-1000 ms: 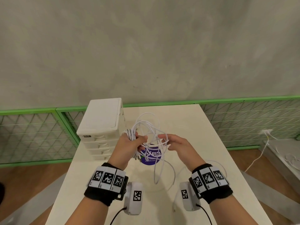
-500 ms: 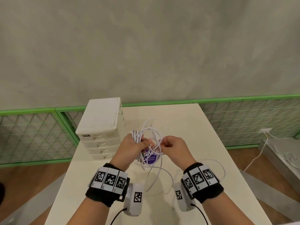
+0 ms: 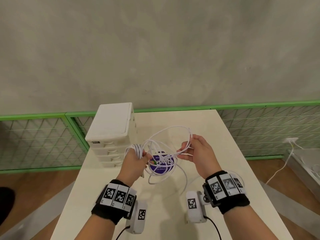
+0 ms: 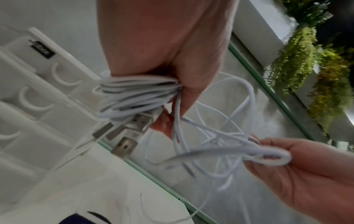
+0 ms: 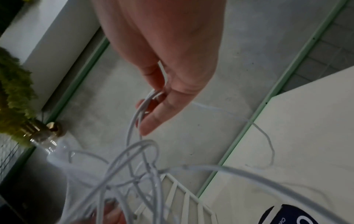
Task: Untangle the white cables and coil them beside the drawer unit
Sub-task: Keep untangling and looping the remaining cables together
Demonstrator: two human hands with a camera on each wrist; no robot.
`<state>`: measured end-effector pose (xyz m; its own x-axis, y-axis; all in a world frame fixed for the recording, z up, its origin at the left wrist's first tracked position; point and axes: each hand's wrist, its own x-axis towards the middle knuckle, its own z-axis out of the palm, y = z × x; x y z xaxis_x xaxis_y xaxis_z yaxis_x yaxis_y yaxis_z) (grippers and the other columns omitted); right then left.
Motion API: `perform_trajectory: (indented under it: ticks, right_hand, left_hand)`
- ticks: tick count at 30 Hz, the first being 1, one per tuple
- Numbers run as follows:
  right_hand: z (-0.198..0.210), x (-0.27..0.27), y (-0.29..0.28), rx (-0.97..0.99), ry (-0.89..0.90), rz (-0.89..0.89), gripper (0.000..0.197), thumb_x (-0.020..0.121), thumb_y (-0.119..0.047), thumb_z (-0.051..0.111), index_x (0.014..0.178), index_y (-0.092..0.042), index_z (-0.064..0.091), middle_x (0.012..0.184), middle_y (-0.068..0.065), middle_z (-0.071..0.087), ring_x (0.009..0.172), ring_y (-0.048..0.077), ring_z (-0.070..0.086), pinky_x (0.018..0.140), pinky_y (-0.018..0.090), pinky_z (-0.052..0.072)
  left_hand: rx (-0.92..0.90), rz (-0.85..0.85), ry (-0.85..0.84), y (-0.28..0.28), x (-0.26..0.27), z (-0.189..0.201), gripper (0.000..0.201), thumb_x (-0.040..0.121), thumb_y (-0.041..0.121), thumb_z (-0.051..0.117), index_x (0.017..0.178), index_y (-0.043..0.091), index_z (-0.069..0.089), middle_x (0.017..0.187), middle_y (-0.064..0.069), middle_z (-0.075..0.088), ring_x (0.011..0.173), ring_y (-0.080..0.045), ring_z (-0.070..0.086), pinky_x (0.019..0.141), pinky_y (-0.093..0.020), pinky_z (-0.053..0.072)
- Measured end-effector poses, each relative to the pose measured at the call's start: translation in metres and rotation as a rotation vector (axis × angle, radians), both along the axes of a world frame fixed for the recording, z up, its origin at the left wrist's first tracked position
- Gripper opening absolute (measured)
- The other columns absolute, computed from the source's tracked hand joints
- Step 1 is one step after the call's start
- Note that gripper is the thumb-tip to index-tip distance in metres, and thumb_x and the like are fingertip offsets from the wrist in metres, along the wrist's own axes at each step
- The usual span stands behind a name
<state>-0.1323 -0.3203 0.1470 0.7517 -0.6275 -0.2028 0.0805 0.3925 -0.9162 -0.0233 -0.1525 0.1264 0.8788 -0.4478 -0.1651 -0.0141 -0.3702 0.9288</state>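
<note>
Left hand (image 3: 133,163): fingers curled round a wound bundle of the white cables (image 3: 161,149), plug ends (image 4: 122,133) jutting below the fist. Right hand (image 3: 195,153): thumb and fingers pinching a couple of loose strands, drawn out to the right. Between the hands, tangled loops hang above a purple sticker (image 3: 161,165) on the table (image 3: 225,170). Beyond the left hand stands the drawer unit (image 3: 110,134), its side just beside the bundle. Judgement: coiling partly done; remaining loops need freeing and winding, and nothing is laid beside the unit yet
</note>
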Motion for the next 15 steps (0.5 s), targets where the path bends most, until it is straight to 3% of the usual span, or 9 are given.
perform_trajectory:
  ticks: [2,5,8,12,15]
  right_hand:
    - [-0.003,-0.002,-0.004,0.015,-0.002,0.0,0.012,0.099,-0.012,0.039,0.096,-0.012,0.05,0.063,0.005,0.055,0.057,0.02,0.061,0.059,0.038,0.057]
    - [-0.01,-0.002,-0.007,-0.002,0.001,0.023,0.014,0.1,-0.012,0.037,0.099,-0.012,0.051,0.061,0.004,0.047,0.054,0.018,0.053,0.058,0.038,0.055]
    - [-0.014,-0.001,-0.008,0.021,-0.049,0.045,0.019,0.1,-0.016,0.038,0.112,-0.009,0.051,0.066,0.004,0.05,0.059,0.017,0.055,0.055,0.033,0.054]
    - [-0.015,-0.004,-0.009,0.094,-0.198,0.122,0.03,0.098,-0.007,0.04,0.125,-0.012,0.05,0.102,0.012,0.067,0.092,0.025,0.066,0.076,0.031,0.057]
    - [-0.017,-0.002,-0.003,-0.038,-0.046,0.162,0.035,0.096,-0.008,0.047,0.13,-0.014,0.047,0.114,0.008,0.065,0.104,0.02,0.064,0.086,0.031,0.052]
  left_hand:
    - [-0.033,0.034,0.023,0.004,0.004,-0.002,0.018,0.091,0.005,0.058,0.073,0.006,0.057,0.074,-0.019,0.068,0.052,-0.017,0.054,0.048,-0.028,0.042]
    - [-0.102,0.043,0.049,0.007,0.007,-0.002,0.01,0.091,0.006,0.059,0.083,0.0,0.061,0.07,-0.012,0.066,0.054,-0.018,0.052,0.046,-0.029,0.043]
    - [-0.196,0.02,0.085,0.005,0.006,0.001,0.013,0.092,0.001,0.056,0.08,0.0,0.06,0.06,-0.007,0.062,0.045,-0.012,0.05,0.04,-0.024,0.041]
    - [-0.302,0.0,0.136,0.003,0.005,0.007,0.016,0.094,0.0,0.051,0.08,0.001,0.058,0.059,-0.007,0.063,0.049,-0.017,0.05,0.041,-0.023,0.043]
    - [-0.374,0.006,0.17,0.002,0.007,0.009,0.02,0.095,0.002,0.051,0.076,0.008,0.056,0.059,-0.003,0.069,0.064,-0.026,0.053,0.055,-0.034,0.046]
